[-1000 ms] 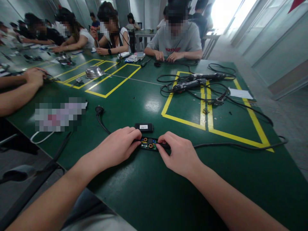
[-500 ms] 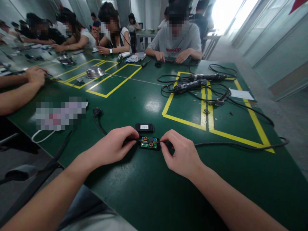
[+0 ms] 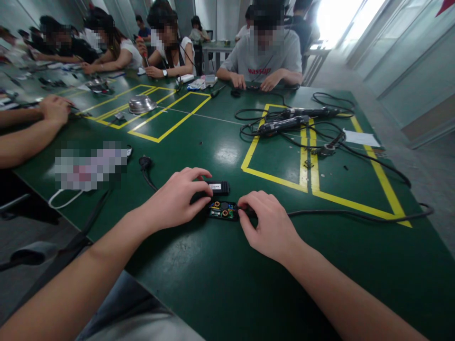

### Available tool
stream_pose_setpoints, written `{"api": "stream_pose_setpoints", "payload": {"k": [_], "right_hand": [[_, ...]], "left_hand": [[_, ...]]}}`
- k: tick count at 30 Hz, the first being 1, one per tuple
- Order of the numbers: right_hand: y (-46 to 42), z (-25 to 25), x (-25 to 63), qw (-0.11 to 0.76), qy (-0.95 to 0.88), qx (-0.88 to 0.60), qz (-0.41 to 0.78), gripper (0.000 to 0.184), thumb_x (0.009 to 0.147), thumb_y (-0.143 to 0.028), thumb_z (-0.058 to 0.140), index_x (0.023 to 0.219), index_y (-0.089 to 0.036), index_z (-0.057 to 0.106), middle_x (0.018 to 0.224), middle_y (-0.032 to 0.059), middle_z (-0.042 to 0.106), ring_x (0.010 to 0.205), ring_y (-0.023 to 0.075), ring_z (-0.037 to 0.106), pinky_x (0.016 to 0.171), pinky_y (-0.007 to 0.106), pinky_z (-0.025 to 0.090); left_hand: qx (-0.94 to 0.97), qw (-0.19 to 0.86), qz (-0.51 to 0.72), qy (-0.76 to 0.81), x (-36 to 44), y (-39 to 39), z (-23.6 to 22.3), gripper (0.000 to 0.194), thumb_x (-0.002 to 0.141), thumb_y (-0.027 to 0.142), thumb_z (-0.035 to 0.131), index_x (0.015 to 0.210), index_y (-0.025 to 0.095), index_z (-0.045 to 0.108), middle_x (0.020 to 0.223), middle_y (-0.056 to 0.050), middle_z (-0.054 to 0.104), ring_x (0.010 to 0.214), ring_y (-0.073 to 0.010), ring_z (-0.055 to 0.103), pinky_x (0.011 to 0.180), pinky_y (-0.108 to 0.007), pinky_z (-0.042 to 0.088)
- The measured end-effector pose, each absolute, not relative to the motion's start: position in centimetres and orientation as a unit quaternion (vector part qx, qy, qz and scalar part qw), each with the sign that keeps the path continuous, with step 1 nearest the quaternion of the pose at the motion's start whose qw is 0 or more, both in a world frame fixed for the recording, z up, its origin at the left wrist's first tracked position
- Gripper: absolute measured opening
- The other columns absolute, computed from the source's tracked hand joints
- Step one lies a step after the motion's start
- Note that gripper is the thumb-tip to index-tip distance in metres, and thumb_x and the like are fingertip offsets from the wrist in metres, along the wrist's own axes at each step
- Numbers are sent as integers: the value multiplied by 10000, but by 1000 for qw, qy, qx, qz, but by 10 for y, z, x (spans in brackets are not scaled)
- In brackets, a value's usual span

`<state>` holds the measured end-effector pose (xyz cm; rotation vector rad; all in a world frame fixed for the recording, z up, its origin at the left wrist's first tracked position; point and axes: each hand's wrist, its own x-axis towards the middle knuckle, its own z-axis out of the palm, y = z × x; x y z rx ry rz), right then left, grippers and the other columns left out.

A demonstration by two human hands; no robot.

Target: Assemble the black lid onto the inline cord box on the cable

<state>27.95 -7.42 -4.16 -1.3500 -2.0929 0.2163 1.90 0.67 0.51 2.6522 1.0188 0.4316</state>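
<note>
A small black case with a green circuit board point(image 3: 221, 212) lies face up in front of me, two copper coils and wires showing on it. Behind it rests a black ribbed cover point(image 3: 223, 188) with a white label. My left hand point(image 3: 176, 199) has its fingers apart, over the cover's left end and the case's left side. Whether its fingertips touch the cover I cannot tell. At the case's right end, my right hand point(image 3: 270, 225) pinches the black cable point(image 3: 330, 214) where it enters. A cord with a plug point(image 3: 145, 163) runs behind my left hand.
Two black electric screwdrivers point(image 3: 284, 125) with tangled cords lie at the right, near yellow tape point(image 3: 273, 180). A metal bowl point(image 3: 141, 104) stands farther left. Another person's hands point(image 3: 55, 111) are at the left edge; a co-worker point(image 3: 263, 57) sits opposite.
My left hand has let go of the cord at the case's left end, spread its fingers and moved up toward the cover. The right hand keeps its pinch. The view has shifted slightly.
</note>
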Motion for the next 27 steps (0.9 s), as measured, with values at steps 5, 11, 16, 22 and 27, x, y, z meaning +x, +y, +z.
{"api": "stream_pose_setpoints", "payload": {"k": [5, 11, 16, 22, 27], "right_hand": [[-76, -40, 278, 329, -781, -520, 110, 271, 926, -174, 573, 1194, -209, 592, 956, 75, 721, 841, 258, 667, 767, 409, 476], [-79, -39, 277, 330, -770, -531, 127, 504, 863, -221, 609, 1359, -197, 521, 1068, 97, 726, 896, 274, 671, 817, 437, 499], [-79, -37, 277, 305, -789, -517, 130, 518, 888, -282, 664, 1385, -187, 551, 1185, 142, 737, 998, 317, 685, 873, 480, 522], [-76, -39, 278, 293, -801, -506, 128, 254, 966, -283, 730, 1200, -202, 675, 1219, 139, 759, 1072, 318, 724, 904, 478, 539], [-74, -42, 278, 303, -802, -499, 123, 251, 977, -258, 747, 1211, -187, 689, 1217, 135, 777, 1075, 311, 739, 904, 473, 542]], "left_hand": [[899, 170, 128, 383, 35, 24, -6, 394, 1013, 273, 735, 1404, 247, 774, 1376, -128, 777, 1239, -340, 734, 1122, -540, 580], [894, 254, 215, 302, 28, 14, 0, 340, 1057, 362, 712, 1366, 244, 789, 1305, -98, 797, 1172, -271, 753, 1069, -421, 600], [908, 276, 188, 255, 25, 2, 1, 292, 1006, 300, 790, 1290, 243, 827, 1235, -89, 808, 1168, -264, 718, 1071, -412, 583], [917, 259, 167, 255, 27, 3, -3, 291, 1017, 286, 802, 1305, 257, 821, 1185, -80, 793, 1123, -255, 709, 1020, -391, 587], [921, 247, 153, 261, 28, 1, -2, 290, 1010, 267, 809, 1300, 246, 807, 1163, -82, 780, 1101, -260, 713, 962, -371, 574]]}}
